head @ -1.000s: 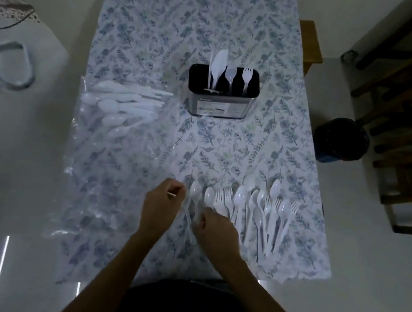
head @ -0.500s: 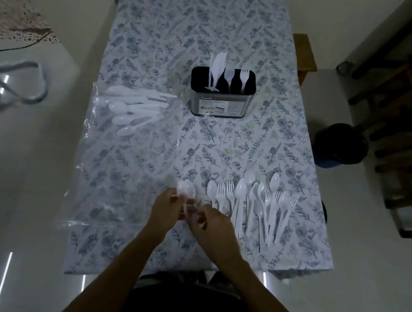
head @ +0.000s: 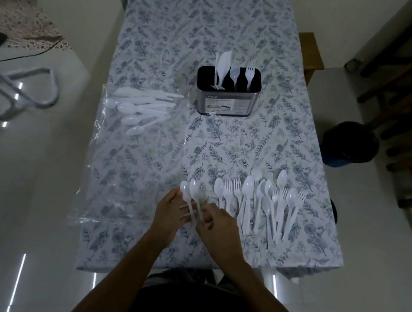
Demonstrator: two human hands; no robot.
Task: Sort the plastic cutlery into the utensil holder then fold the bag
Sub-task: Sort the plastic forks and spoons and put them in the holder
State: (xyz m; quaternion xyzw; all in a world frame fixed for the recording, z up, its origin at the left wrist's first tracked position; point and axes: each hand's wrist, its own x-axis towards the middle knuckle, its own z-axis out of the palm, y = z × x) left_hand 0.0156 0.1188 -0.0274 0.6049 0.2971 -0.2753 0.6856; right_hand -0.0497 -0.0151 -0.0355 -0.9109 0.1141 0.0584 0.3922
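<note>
Near the counter's front edge, the left hand [head: 172, 209] and right hand [head: 219, 222] both pinch two spoons [head: 191, 194].

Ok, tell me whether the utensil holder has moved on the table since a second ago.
No. The utensil holder sits in the same spot on the floral tablecloth, equally far right of the bagged cutlery. Only the head camera shifted.

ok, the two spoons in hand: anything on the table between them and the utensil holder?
Nothing visible. Both hands, left and right, hold the two spoons near the table's front edge; only bare tablecloth lies up to the utensil holder. The loose cutlery row sits right, the bag left.
</note>
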